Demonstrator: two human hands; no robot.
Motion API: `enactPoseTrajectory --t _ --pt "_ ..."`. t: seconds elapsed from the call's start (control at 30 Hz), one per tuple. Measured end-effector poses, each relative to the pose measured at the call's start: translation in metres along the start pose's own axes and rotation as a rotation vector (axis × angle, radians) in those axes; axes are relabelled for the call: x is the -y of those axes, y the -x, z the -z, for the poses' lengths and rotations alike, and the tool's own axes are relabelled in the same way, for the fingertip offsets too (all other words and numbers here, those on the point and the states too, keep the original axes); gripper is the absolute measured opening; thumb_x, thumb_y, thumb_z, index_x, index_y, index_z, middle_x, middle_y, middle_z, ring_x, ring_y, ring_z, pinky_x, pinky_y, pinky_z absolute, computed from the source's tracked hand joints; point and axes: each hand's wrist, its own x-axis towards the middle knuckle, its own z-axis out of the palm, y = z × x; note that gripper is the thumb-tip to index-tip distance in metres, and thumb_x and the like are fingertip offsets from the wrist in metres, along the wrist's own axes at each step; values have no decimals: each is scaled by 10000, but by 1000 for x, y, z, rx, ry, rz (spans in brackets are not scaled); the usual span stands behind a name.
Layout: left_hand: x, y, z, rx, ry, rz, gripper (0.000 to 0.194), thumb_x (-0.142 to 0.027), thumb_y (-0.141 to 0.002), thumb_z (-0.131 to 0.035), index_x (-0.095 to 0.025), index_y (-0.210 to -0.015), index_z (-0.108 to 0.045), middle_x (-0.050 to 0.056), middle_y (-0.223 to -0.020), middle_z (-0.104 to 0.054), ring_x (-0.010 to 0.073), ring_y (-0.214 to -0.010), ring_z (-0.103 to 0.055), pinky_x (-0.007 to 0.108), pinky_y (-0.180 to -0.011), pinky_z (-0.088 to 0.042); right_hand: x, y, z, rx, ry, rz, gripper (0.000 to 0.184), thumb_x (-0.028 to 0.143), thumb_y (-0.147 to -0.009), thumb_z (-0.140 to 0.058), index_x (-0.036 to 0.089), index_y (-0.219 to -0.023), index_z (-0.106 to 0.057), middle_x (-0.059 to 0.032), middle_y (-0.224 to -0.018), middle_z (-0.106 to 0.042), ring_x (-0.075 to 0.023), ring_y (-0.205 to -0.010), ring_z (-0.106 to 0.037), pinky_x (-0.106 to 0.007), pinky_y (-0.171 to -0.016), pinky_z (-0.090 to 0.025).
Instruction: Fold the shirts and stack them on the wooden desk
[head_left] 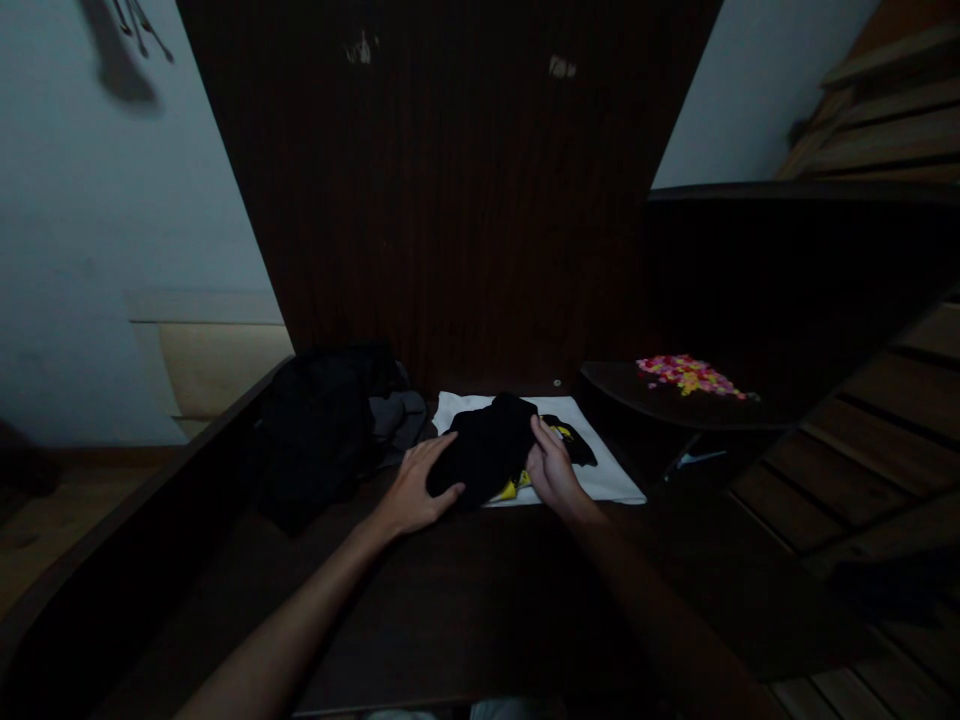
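Note:
A black garment (pixel 487 445) lies bunched on top of a white folded cloth (pixel 607 470) with a yellow print showing under it, on a dark wooden surface (pixel 465 590). My left hand (pixel 416 490) rests flat on the garment's left edge, fingers stretched out. My right hand (pixel 551 470) grips the garment's right side, fingers curled on the fabric.
A heap of dark and grey clothes (pixel 330 425) lies to the left against a raised wooden edge. A dark headboard panel (pixel 450 200) rises behind. To the right a dark ledge (pixel 675 400) carries a pink and yellow patterned item (pixel 686 373). Wooden slats (pixel 862 450) run along the right.

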Motion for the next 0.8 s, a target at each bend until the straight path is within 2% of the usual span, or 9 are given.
enactPoseTrajectory --t 0.1,0.2,0.3,0.4,0.53,0.6,0.67,0.73,0.8 --pt "-1 3 -5 120 -95 38 807 -416 -793 -676 -240 -1503 -335 139 -1387 -527 337 -1269 -463 549 -1090 -303 -4 2 2 49 73 -29 300 477 -733 -744 265 -937 -684 -19 -1000 -724 -212 -1027 -663 -313 -814 -551" --pt "0 4 -6 148 -81 93 970 -329 -752 -702 -220 -1555 -170 134 -1254 -597 313 -1140 -540 521 -1035 -360 -6 8 4 104 223 -60 306 517 -736 -726 247 -876 -698 -16 -876 -717 -198 -882 -679 -283 -712 -532" --pt "2 4 1 194 83 104 1131 -260 -714 -699 -185 -1557 52 70 -1051 -634 234 -933 -596 414 -918 -459 -1 18 5 348 472 -42 319 513 -776 -697 200 -835 -704 -15 -822 -700 -192 -806 -660 -288 -701 -511" --pt "6 4 9 240 283 42 1088 -213 -745 -632 -177 -1547 103 53 -1051 -618 193 -906 -603 363 -906 -474 5 29 0 640 800 116 367 508 -788 -690 169 -926 -719 -42 -893 -708 -234 -867 -656 -354 -785 -514" --pt "9 1 9 98 324 -24 1041 -132 -692 -610 -186 -1564 -44 144 -1394 -454 271 -1273 -463 431 -1102 -343 -4 38 -6 833 1154 405 761 549 -611 -821 173 -1244 -632 -152 -1287 -623 -342 -1195 -563 -494 -1008 -434" --pt "10 -1 6 51 292 -62 999 -89 -646 -604 -193 -1545 -180 153 -1465 -368 293 -1364 -368 455 -1147 -282 -15 39 -6 864 1243 522 874 519 -591 -840 162 -1338 -558 -193 -1364 -565 -358 -1259 -521 -528 -1047 -398" --pt "11 -2 4 35 260 -83 844 -74 -643 -593 -195 -1452 -384 147 -1464 -360 295 -1381 -352 460 -1150 -285 -26 39 -4 838 1263 657 773 382 -678 -795 157 -1366 -523 -190 -1334 -591 -328 -1236 -548 -507 -1033 -424" --pt "11 -3 3 31 236 -87 571 -93 -694 -583 -193 -1256 -569 143 -1447 -391 291 -1367 -381 460 -1136 -314 -31 39 -3 764 1229 782 652 217 -736 -699 172 -1360 -515 -154 -1269 -640 -279 -1168 -595 -453 -978 -477" --pt "10 -4 5 11 227 -78 345 -103 -736 -552 -190 -1059 -635 141 -1402 -461 280 -1319 -446 464 -1106 -354 -32 38 -4 653 1197 898 591 142 -747 -634 196 -1326 -528 -120 -1203 -671 -252 -1083 -624 -430 -921 -507"
